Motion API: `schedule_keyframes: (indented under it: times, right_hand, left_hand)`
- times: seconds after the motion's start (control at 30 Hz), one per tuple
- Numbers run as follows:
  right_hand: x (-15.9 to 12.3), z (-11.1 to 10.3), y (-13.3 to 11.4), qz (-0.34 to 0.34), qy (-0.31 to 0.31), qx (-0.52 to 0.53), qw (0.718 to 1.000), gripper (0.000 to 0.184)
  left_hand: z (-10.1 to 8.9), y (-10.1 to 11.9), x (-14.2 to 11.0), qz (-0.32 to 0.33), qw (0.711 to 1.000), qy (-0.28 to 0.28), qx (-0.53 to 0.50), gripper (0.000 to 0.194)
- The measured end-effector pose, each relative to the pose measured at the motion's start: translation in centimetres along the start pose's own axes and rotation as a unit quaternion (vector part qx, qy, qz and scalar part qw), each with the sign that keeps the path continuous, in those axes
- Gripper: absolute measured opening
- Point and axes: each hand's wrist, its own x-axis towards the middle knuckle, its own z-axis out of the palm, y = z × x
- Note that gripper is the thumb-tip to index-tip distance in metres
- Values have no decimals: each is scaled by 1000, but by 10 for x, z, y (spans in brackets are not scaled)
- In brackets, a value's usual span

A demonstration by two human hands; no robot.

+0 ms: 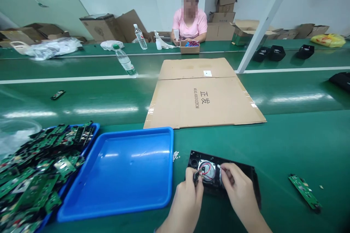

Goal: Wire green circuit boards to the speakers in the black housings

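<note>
A black speaker housing lies at a slant on the green bench in front of me. Set into it is a round silver speaker, with red wires looped over it. My left hand is closed at the left end of the housing, its thumb and fingers pinching a small dark part beside the wires; I cannot make out what it is. Over the middle of the housing, my right hand pinches a small white piece between thumb and forefinger. Its fingers partly cover a second round part.
Left of the housing is a blue tray; beyond it is another tray heaped with green circuit boards. One circuit board lies at right. Ahead are flat cardboard, a water bottle and a seated person.
</note>
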Motion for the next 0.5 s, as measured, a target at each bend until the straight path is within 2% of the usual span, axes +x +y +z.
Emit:
schedule_keyframes:
  times: [0.07, 0.17, 0.37, 0.5]
  right_hand:
    - [-9, -9, -1, -31, -14, 29, 999, 24]
    - [-21, -9, -3, -71, -42, 56, 995, 24]
    - [-22, 5, -2, -46, -22, 45, 998, 22]
    - [-20, 7, 0, -32, -39, 58, 997, 25]
  left_hand:
    - [4, -2, 0, 6, 999, 3, -33, 11]
    - [11, -4, 1, 18, 997, 2, -71, 13]
    - [16, -4, 2, 37, 997, -5, -68, 14]
    - [15, -1, 1, 38, 998, 3, -53, 13]
